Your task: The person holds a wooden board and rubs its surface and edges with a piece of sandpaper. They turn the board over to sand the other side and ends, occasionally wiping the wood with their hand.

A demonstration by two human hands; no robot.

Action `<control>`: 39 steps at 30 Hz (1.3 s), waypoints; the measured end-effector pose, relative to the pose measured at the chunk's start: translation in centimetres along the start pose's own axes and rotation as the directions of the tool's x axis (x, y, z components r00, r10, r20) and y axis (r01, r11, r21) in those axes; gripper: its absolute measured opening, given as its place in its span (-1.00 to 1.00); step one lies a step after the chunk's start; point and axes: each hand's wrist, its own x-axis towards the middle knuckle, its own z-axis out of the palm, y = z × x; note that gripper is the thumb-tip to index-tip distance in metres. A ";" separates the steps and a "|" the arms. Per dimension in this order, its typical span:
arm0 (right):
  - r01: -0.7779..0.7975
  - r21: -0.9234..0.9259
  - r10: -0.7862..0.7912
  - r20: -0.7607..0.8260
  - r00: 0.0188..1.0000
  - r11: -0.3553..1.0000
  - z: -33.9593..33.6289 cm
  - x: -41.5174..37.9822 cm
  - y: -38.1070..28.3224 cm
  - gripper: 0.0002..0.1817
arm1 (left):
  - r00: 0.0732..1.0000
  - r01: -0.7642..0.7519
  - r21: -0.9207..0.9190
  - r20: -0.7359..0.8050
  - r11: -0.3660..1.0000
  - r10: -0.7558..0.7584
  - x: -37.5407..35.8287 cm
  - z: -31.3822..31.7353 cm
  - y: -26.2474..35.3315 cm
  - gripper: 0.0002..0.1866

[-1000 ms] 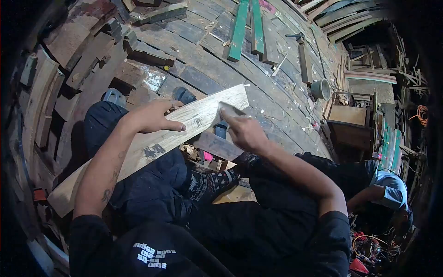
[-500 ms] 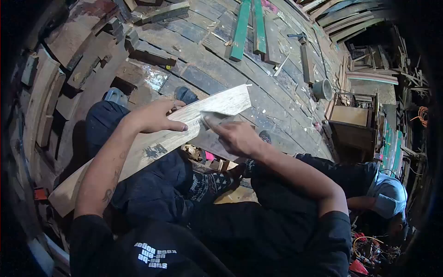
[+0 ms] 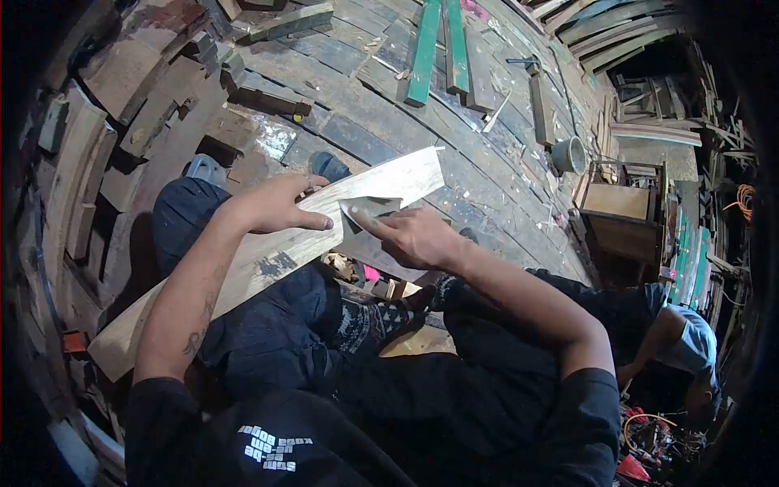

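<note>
A pale wooden plank [image 3: 243,264] slants across my lap, its far end raised to the right, with a dark stain on its near half. My left hand [image 3: 272,204] grips the plank at mid-length, thumb flat on the face and the other fingers over the far edge. My right hand [image 3: 422,239] is at the plank's near edge, index finger stretched out and the other fingers curled. Under that hand lies a thin grey sheet [image 3: 369,243], its dark upper edge curling over the plank; I cannot tell its material.
Two green boards [image 3: 423,61] lie on the plank floor [image 3: 341,105] ahead. A grey bucket [image 3: 568,154] stands beside a wooden cabinet [image 3: 621,203] at the right. A hammer [image 3: 527,62] lies farther off. Stacked timber [image 3: 81,170] lines the left. Another person [image 3: 686,341] bends over at the lower right.
My right index finger has shifted slightly left and down along the plank's near edge. My left hand stays in place. The other person's arm has moved.
</note>
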 end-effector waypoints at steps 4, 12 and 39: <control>-0.247 -0.118 0.244 -0.039 0.969 0.962 -0.1 -3.0 6.2 -0.13 | 0.999 -0.021 0.001 -0.030 1.000 0.021 0.2 0.4 -0.6 -0.16; -0.331 -0.011 0.330 0.104 0.938 0.944 0.8 -0.8 1.5 -0.10 | 1.000 -0.008 -0.014 -0.009 1.000 0.008 0.0 0.1 -0.2 -0.15; -0.424 -0.115 0.434 0.079 0.897 0.898 1.3 -2.4 2.4 -0.27 | 1.000 0.010 0.022 0.002 1.000 -0.010 0.0 0.3 -0.3 -0.13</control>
